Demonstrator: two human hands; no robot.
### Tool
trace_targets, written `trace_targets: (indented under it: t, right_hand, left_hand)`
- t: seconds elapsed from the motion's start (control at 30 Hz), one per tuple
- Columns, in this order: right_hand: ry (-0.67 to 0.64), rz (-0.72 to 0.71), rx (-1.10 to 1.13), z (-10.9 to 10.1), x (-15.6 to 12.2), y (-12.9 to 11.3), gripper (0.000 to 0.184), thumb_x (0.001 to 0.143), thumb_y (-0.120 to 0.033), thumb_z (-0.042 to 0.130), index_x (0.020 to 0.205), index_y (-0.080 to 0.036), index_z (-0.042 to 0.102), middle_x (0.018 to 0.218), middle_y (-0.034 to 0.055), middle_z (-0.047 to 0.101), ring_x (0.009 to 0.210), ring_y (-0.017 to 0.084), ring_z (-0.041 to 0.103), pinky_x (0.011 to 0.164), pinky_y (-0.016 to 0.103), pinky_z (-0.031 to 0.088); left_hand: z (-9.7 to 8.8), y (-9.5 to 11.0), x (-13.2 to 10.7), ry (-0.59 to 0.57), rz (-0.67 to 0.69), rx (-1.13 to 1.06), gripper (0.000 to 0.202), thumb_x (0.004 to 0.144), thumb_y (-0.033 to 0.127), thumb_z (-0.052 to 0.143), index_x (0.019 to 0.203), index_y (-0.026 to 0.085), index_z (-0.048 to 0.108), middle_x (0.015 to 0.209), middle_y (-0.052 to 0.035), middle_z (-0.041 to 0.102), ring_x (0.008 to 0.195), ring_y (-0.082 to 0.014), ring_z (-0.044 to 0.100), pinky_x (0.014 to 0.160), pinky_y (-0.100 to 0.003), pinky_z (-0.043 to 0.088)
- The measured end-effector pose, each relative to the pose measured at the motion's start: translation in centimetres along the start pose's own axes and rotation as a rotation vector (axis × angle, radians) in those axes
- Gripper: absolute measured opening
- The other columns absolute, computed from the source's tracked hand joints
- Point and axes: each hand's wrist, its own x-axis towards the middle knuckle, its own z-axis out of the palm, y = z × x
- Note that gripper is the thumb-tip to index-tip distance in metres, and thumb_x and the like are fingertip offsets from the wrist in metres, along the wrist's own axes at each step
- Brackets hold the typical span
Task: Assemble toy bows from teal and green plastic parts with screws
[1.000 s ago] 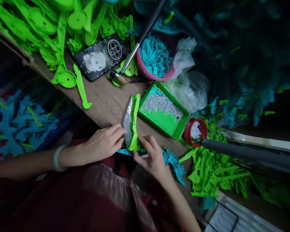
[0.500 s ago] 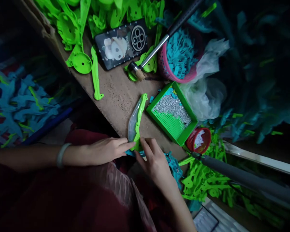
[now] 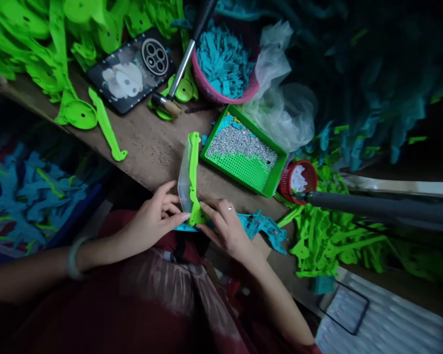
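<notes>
Green strip (image 3: 193,169) of smooth plastic

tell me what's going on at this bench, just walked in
A person is working with both bare hands on a long green part with a clear blade-shaped piece along its side. The right hand has its fingers at the part's lower end, and the left hand reaches its thumb there too. A green tray with small metal pieces sits just to the right, while a hammer and a phone are farther back.
</notes>
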Motion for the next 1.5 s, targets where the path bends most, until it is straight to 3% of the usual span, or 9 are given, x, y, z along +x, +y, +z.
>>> trace_targets:
  t: [0.13, 0.37, 0.53, 0.63, 0.77, 0.93, 1.07, 1.27, 1.5]
  right_hand:
    - [0.072, -0.094, -0.053, 0.4, -0.5, -0.1, 0.046, 0.095, -0.025, 0.055, 0.137, -0.011, 0.044, 0.121, 0.0183, 0.058, 0.108, 0.028, 0.053, 0.093, 0.046, 0.051]
    - [0.002, 0.055, 0.209, -0.6, -0.3, 0.5, 0.047, 0.095, -0.037, 0.056, 0.134, -0.014, 0.047, 0.120, 0.0156, 0.061, 0.112, 0.026, 0.057, 0.092, 0.042, 0.054]
    - [-0.245, 0.140, 0.345, -3.0, 1.1, 1.6, 0.032, 0.093, -0.035, 0.059, 0.116, -0.013, 0.060, 0.107, 0.0126, 0.067, 0.098, 0.025, 0.064, 0.082, 0.039, 0.053]
    - [-0.363, 0.114, 0.411, -4.0, 2.2, 2.4, 0.021, 0.094, -0.034, 0.059, 0.098, -0.014, 0.063, 0.101, 0.0098, 0.068, 0.091, 0.023, 0.064, 0.080, 0.036, 0.048]
    - [-0.376, 0.090, 0.527, -4.4, 2.8, 3.2, 0.017, 0.094, -0.032, 0.059, 0.093, -0.015, 0.063, 0.097, 0.0065, 0.067, 0.090, 0.020, 0.062, 0.076, 0.032, 0.044]
    - [-0.352, 0.081, 0.584, -4.2, 2.7, 3.4, 0.013, 0.093, -0.028, 0.061, 0.088, -0.016, 0.062, 0.091, 0.0037, 0.065, 0.083, 0.017, 0.060, 0.072, 0.030, 0.041]
    - [-0.343, 0.086, 0.585, -4.1, 2.9, 3.6, 0.010, 0.089, -0.026, 0.066, 0.086, -0.017, 0.063, 0.089, 0.0027, 0.066, 0.083, 0.017, 0.061, 0.070, 0.029, 0.040]
    - [-0.314, 0.082, 0.553, -4.2, 3.2, 3.6, 0.011, 0.087, -0.027, 0.069, 0.084, -0.017, 0.064, 0.086, 0.0018, 0.067, 0.075, 0.015, 0.061, 0.062, 0.028, 0.037]
    - [-0.304, 0.101, 0.491, -4.1, 2.9, 3.3, 0.010, 0.085, -0.027, 0.070, 0.087, -0.018, 0.065, 0.091, 0.0034, 0.070, 0.086, 0.021, 0.066, 0.069, 0.031, 0.042]
  left_hand:
    - [0.6, 0.4, 0.9, -0.054, -0.101, 0.141, 0.022, 0.079, 0.034, 0.071, 0.084, 0.016, 0.061, 0.062, 0.0028, 0.062, 0.055, -0.0116, 0.060, 0.047, -0.018, 0.046]
    - [1.0, -0.1, 0.6, 0.076, -0.015, 0.408, 0.024, 0.077, 0.038, 0.072, 0.074, 0.017, 0.061, 0.060, 0.0017, 0.063, 0.052, -0.0126, 0.058, 0.048, -0.022, 0.046]
    - [0.8, -0.6, -0.3, 0.152, 0.194, 0.655, 0.027, 0.074, 0.039, 0.075, 0.059, 0.020, 0.062, 0.050, 0.0033, 0.061, 0.043, -0.0117, 0.055, 0.044, -0.023, 0.045]
    - [0.4, -0.2, 0.1, 0.072, 0.152, 0.681, 0.025, 0.076, 0.042, 0.074, 0.065, 0.020, 0.068, 0.057, 0.0008, 0.067, 0.050, -0.0151, 0.063, 0.050, -0.026, 0.053]
    - [0.5, 0.2, 1.3, -0.120, 0.138, 0.524, 0.022, 0.078, 0.039, 0.076, 0.090, 0.021, 0.074, 0.091, -0.0042, 0.076, 0.086, -0.0211, 0.073, 0.076, -0.033, 0.061]
    - [1.2, 0.1, 1.6, -0.091, 0.239, 0.473, 0.015, 0.082, 0.029, 0.073, 0.096, 0.022, 0.072, 0.092, -0.0020, 0.074, 0.086, -0.0186, 0.071, 0.082, -0.033, 0.061]
    - [0.2, 1.6, 2.0, -0.196, 0.180, 0.481, 0.022, 0.084, 0.032, 0.074, 0.104, 0.022, 0.071, 0.101, -0.0044, 0.073, 0.095, -0.0202, 0.070, 0.090, -0.036, 0.059]
    - [-1.3, 4.7, 2.4, -0.148, 0.225, 0.458, 0.011, 0.085, 0.030, 0.072, 0.092, 0.021, 0.073, 0.094, -0.0048, 0.075, 0.089, -0.0196, 0.071, 0.083, -0.034, 0.060]
    - [-0.9, 4.4, 2.1, -0.076, 0.342, 0.522, 0.004, 0.082, 0.025, 0.075, 0.085, 0.022, 0.076, 0.085, -0.0021, 0.076, 0.079, -0.0180, 0.072, 0.074, -0.031, 0.061]
